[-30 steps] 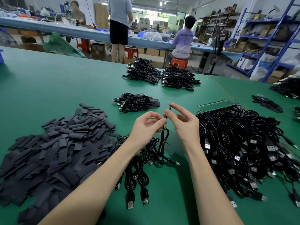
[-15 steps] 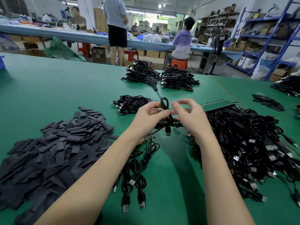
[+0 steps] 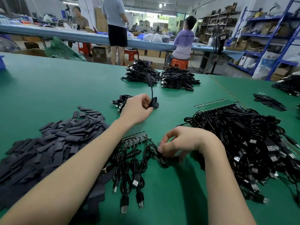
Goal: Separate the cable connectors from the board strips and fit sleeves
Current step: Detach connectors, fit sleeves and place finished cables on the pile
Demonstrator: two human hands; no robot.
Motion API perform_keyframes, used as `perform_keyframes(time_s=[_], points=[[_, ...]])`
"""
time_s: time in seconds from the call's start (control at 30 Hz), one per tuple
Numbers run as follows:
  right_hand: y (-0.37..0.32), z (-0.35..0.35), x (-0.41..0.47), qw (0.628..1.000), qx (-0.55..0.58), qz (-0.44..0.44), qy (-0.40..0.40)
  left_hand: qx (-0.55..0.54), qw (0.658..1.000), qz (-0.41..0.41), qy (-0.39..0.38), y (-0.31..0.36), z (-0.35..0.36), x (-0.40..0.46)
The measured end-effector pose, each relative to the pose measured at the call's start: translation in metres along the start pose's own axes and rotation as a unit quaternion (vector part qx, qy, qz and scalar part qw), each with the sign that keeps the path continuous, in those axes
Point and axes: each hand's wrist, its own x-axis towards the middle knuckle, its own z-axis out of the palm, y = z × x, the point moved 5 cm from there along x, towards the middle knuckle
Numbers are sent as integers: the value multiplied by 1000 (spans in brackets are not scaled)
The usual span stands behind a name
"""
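My left hand is stretched forward over the small cable bundle and holds a coiled black cable. That cable's sleeved end sticks up above my fingers. My right hand is low and near, pinching a black cable from the loose bunch in front of me. That bunch hangs from a short board strip, with USB plugs lying toward me. A heap of dark flat sleeves lies to the left.
A large tangle of black cables on a long board strip fills the right side. Two finished cable piles sit at the table's far edge. More sleeves lie far right. People work at a bench behind.
My hands have parted. The left carried the coiled cable forward toward the small bundle. The right dropped back and down to the bunch on the short board strip.
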Motion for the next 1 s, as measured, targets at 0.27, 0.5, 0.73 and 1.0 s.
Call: perform_keyframes(time_s=[0.27,0.5,0.73,1.0], points=[[2,-3,15,997,-55,-2,51,400,906,92,-100,-29,11,53],[5,-2,29,990,-77,-16,115,398,906,96,-111,-52,15,57],[5,7,44,984,-32,-22,172,250,967,-9,-39,-43,-8,-8],[4,17,52,973,79,-27,215,257,950,-89,-152,-35,7,-51]])
